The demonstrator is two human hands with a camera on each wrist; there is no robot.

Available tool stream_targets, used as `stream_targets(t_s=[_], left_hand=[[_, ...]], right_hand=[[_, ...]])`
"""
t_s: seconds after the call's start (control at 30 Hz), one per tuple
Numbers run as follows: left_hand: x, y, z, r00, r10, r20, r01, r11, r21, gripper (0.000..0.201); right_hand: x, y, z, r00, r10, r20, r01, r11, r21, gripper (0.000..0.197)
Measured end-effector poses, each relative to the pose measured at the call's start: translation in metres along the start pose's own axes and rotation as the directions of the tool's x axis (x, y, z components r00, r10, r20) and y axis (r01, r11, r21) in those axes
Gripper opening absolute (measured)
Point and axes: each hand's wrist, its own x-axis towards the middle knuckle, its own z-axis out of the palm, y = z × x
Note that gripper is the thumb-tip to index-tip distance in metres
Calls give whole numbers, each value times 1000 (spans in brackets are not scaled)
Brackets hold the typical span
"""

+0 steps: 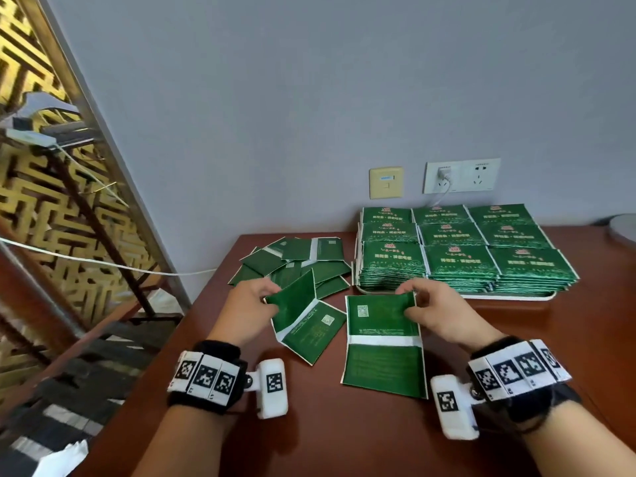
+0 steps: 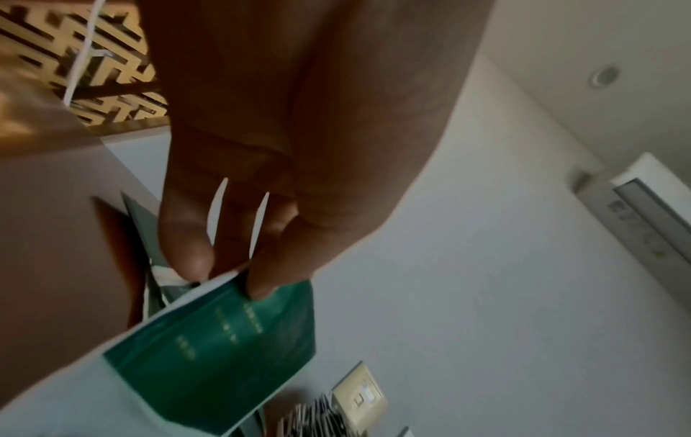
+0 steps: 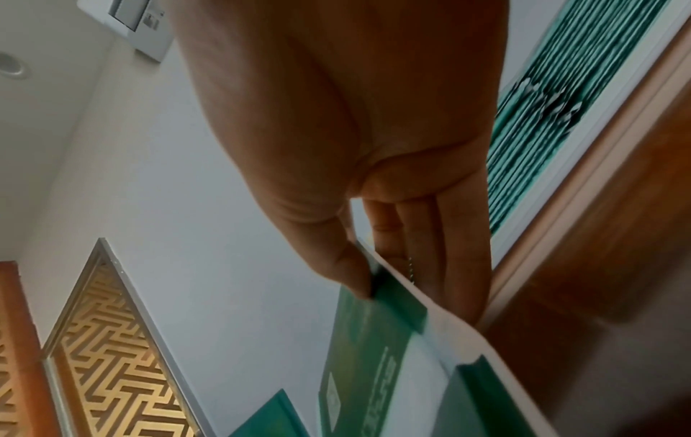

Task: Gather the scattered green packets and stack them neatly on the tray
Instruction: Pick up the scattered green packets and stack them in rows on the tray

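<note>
My left hand (image 1: 268, 297) pinches the top corner of a green packet (image 1: 306, 325) and holds it tilted above the table; the left wrist view shows thumb and fingers (image 2: 262, 283) gripping the same packet (image 2: 224, 354). My right hand (image 1: 409, 301) pinches the far edge of another green packet (image 1: 382, 342), back side up with a white seam band, its near end low over the table. In the right wrist view the thumb (image 3: 351, 275) and fingers clamp that packet (image 3: 374, 340). A loose pile of packets (image 1: 303, 263) lies behind my left hand. The tray (image 1: 509, 297) carries stacked packets (image 1: 461, 249) in neat rows.
The brown table (image 1: 309, 425) runs to the grey wall with sockets (image 1: 461, 175) and a plugged charger. A gold lattice screen (image 1: 51, 201) and a white cable (image 1: 103, 261) stand left of the table edge. A grey round object (image 1: 624, 228) sits at the far right.
</note>
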Motion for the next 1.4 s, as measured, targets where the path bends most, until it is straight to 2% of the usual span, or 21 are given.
stream_targets(t_s=[0.2,0.3,0.4,0.47,0.53,0.6,0.7,0.83,0.9,1.0,1.07,1.17,1.3,1.4], left_hand=[[-15,15,18,994,105,32,-108,989,97,21],[-17,17,23,991,113,73,-120,988,102,23],[-23,22,27,983,92,161,-115,984,140,16],[-28,23,28,965,77,251,-115,984,137,8],[-31,22,30,953,68,295,-113,984,138,9],[-31,21,32,965,59,254,-104,981,165,13],[-31,22,37,975,11,221,-66,968,243,15],[-27,18,44,960,-109,258,33,959,283,48],[-23,15,46,957,-163,239,85,948,307,54],[-19,16,48,952,-210,223,114,919,377,29],[-19,20,49,949,-221,224,117,908,402,43],[-18,24,51,950,-251,187,161,905,393,41],[-18,24,53,951,-242,193,162,921,355,48],[-17,24,54,959,-207,195,152,953,264,43]], right_hand=[[-14,16,-21,993,-30,-113,21,997,-80,25],[-20,17,-27,993,-57,-106,52,997,-49,23],[-27,14,-27,996,-75,-58,74,997,-13,24],[-32,9,-28,995,-83,47,83,997,5,21],[-36,5,-28,979,-82,185,81,997,13,14],[-38,5,-27,964,-59,259,61,998,-2,12],[-35,8,-21,975,-9,222,30,995,-91,16],[-30,15,-11,966,139,219,-78,961,-264,36],[-28,16,-7,953,188,236,-113,948,-298,45],[-25,12,-3,938,232,258,-133,928,-349,52],[-25,9,-2,931,253,265,-132,906,-401,54],[-25,6,-1,925,282,256,-151,889,-433,52],[-25,8,-3,930,268,253,-160,912,-379,49],[-24,13,-8,944,223,243,-145,943,-301,42]])
